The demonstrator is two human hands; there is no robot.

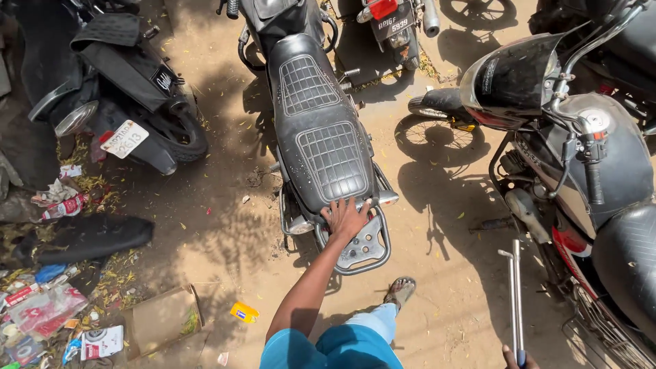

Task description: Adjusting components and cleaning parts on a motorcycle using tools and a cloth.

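The right hand [521,358] is cut off by the bottom edge, so only a thumb and knuckle show; it is closed around the blue-tipped end of a long grey metal rod with a short crosspiece [516,301], which stands nearly upright beside the red-and-black motorcycle [594,205] on the right. The left hand [346,217] lies palm down with fingers spread on the rear edge of the black ribbed motorcycle seat [318,130], just above the chrome tubular rear rack [362,247]; it presses there and grips nothing. That middle motorcycle's front runs out of view at the top, and its rear wheel is hidden under the seat and rack.

A black scooter [116,82] on the left is half in shadow and cut by the frame. A sandalled foot [400,290] stands on the sandy ground [451,205] behind the rack. Bare ground lies open on both sides of the middle motorcycle, wider on the left; on the right it narrows between the rack and the red-and-black motorcycle.

A flat brown cardboard box [162,320] lies lower left, with a small yellow packet [244,313] near it. Along the left edge sits a heap of red-and-white wrappers and clear plastic bags [44,311], too jumbled to sort out. White rectangular plates hang on the scooter and on a motorcycle at the top.
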